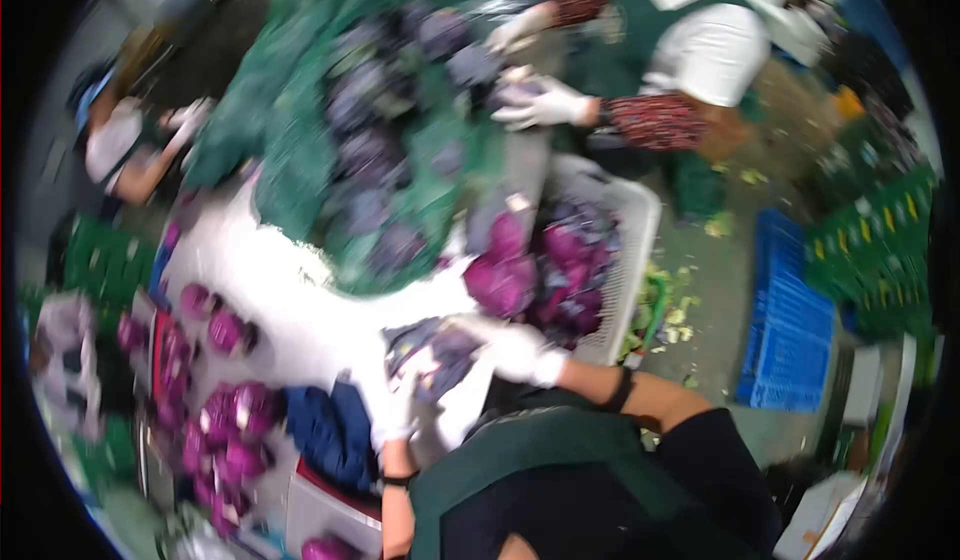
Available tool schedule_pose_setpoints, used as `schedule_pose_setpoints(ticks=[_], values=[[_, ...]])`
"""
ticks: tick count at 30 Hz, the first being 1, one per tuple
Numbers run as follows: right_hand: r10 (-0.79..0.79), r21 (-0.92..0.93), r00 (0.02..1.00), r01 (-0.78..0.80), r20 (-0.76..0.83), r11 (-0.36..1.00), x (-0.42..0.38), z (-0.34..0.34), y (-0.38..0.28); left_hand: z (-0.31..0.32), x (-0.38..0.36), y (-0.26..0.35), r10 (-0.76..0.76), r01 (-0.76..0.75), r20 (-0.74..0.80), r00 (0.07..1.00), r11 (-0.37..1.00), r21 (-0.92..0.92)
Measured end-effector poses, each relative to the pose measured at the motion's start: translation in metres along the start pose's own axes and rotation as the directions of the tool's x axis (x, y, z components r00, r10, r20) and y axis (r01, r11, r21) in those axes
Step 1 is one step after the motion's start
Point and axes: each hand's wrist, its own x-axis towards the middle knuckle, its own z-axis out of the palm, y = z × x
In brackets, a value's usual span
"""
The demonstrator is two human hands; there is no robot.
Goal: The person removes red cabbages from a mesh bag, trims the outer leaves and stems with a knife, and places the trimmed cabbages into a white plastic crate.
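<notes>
In front of my body, over the white table [305,310], is a red cabbage [435,358] with dull purple outer leaves, blurred by motion. My white-gloved left hand [396,407] grips it from the near left. On its right side my white-gloved right hand [520,352] is closed against it, fingertips partly hidden by blur. Just beyond my right hand stands a white crate [640,220] holding dark leaves and purple cabbages. Bright peeled cabbages [500,275] rest by the crate's left side.
A green net [290,150] with unpeeled cabbages [370,155] covers the far table. Opposite, a co-worker's gloved hands [540,105] hold a cabbage. Peeled cabbages [235,425] and blue cloth [330,430] lie left. A blue crate [785,310] stands right, near leaf scraps on the floor.
</notes>
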Motion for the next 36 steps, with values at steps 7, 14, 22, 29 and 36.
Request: schedule_pose_setpoints(ticks=[7,14,22,29,36], values=[[0.78,0.728,0.577,-0.425,-0.24,0.538,-0.06,-0.047,0.112,0.008,-0.035,0.126,-0.301,0.435,0.315,0.9,0.579,-0.689],[0.037,-0.18,0.99,-0.061,-0.134,0.982,-0.023,-0.009,-0.016,0.038,-0.015,0.101,0.033,-0.014,0.16,0.987,0.993,-0.12],[0.604,0.577,0.792,-0.536,0.091,0.616,0.013,-0.043,0.068,0.016,-0.006,0.042,-0.085,0.309,0.366,0.927,0.725,-0.615],[0.096,0.148,0.982,-0.072,-0.164,0.986,0.011,-0.035,-0.007,0.036,-0.003,0.122,-0.101,0.11,0.046,0.994,0.931,-0.347],[0.414,0.482,0.892,-0.448,0.183,0.752,-0.018,-0.003,0.004,0.052,0.008,0.095,-0.048,0.067,0.064,0.997,0.934,-0.351]])
